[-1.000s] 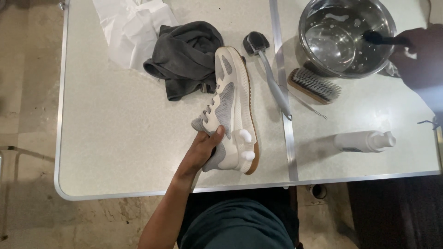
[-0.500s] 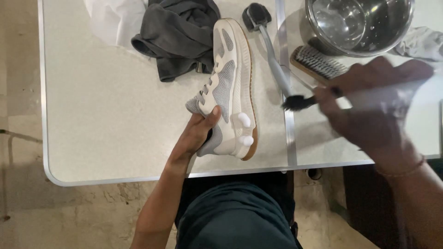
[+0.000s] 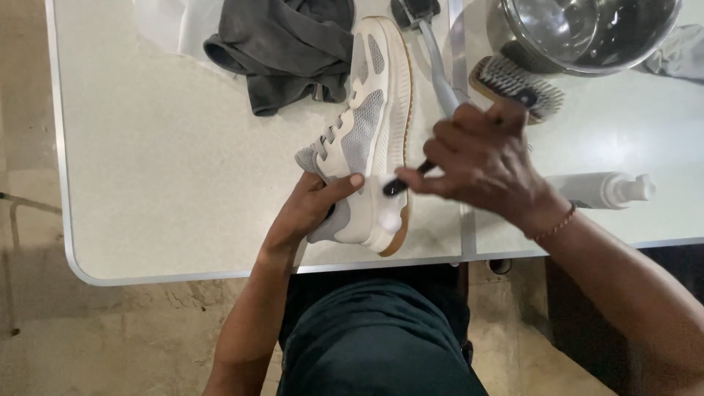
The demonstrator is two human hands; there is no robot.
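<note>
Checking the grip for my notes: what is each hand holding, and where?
Left hand grips the sneaker's heel end; right hand holds a small brush by its handle.

On the white table (image 3: 161,191) lie a crumpled dark grey cloth (image 3: 286,51), a steel bowl (image 3: 587,37), a wooden scrub brush (image 3: 517,86), a long-handled grey brush (image 3: 433,59) and a white pump bottle (image 3: 605,191).

Both forearms are bare with no sleeves, the right wrist wears a thin reddish-brown beaded bracelet (image 3: 555,224), and the lap shows dark teal trousers (image 3: 374,337).
</note>
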